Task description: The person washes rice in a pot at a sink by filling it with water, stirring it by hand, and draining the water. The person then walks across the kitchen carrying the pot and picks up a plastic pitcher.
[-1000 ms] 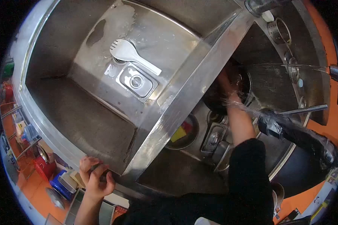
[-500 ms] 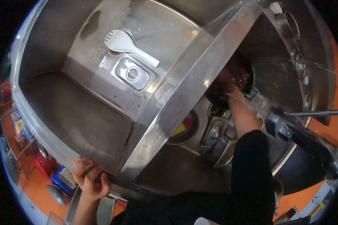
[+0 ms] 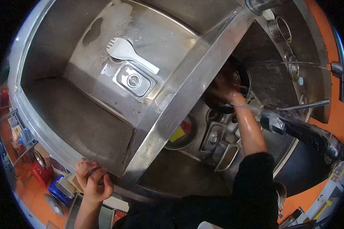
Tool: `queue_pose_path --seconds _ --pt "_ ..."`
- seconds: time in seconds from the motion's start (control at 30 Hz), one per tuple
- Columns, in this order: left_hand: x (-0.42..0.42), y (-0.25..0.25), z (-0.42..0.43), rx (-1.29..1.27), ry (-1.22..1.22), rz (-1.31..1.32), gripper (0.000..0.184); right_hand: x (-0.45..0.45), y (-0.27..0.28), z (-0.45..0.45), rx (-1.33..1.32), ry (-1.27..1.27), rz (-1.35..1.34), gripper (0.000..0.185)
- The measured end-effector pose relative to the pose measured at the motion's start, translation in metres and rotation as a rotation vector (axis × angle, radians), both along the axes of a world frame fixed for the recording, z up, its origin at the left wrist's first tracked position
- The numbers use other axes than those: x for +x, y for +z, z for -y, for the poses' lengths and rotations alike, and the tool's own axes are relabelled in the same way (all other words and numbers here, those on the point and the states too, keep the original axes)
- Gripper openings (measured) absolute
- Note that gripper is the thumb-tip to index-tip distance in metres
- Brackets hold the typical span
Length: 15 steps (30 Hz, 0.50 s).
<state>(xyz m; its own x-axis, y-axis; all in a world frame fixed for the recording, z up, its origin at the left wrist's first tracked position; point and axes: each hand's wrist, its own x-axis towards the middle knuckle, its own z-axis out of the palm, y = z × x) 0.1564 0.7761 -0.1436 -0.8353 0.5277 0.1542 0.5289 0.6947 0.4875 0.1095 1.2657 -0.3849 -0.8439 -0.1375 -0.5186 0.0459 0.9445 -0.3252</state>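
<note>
My left hand [image 3: 91, 181] is at the front rim of the sink [image 3: 61, 154], fingers curled over the metal edge. In the right basin my right hand [image 3: 224, 86] reaches down into a dark round pan [image 3: 249, 78]. Water runs over that wrist, and shadow and blur hide its fingers. Below the pan sits a round bowl [image 3: 195, 133] with a yellow sponge [image 3: 177, 134] and something red inside. Beside it are a small rectangular steel lid [image 3: 211, 140] and a steel container [image 3: 230, 158].
A metal divider [image 3: 179, 110] separates the basins. In the left basin lie a white slotted spoon [image 3: 141, 61] and a steel lid [image 3: 141, 89]. A plastic-wrapped faucet [image 3: 298, 131] crosses the right side. A perforated steel cup [image 3: 275, 30] stands on the far right ledge.
The view has shifted slightly. My right hand stays in the pan, its forearm now more upright with the wet skin showing further. My left hand keeps its place on the rim.
</note>
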Motion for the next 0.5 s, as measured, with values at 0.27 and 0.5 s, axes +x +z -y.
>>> queue_pose_path --seconds 0.27,0.5 --pt "0.002 -0.001 0.000 -0.019 -0.034 0.017 0.019 0.014 -0.046 -0.013 0.193 0.025 -0.211 0.053" --pt "0.000 0.015 -0.029 0.039 -0.617 0.020 0.018 -0.009 -0.081 -0.014 0.086 -0.401 -0.146 0.054"
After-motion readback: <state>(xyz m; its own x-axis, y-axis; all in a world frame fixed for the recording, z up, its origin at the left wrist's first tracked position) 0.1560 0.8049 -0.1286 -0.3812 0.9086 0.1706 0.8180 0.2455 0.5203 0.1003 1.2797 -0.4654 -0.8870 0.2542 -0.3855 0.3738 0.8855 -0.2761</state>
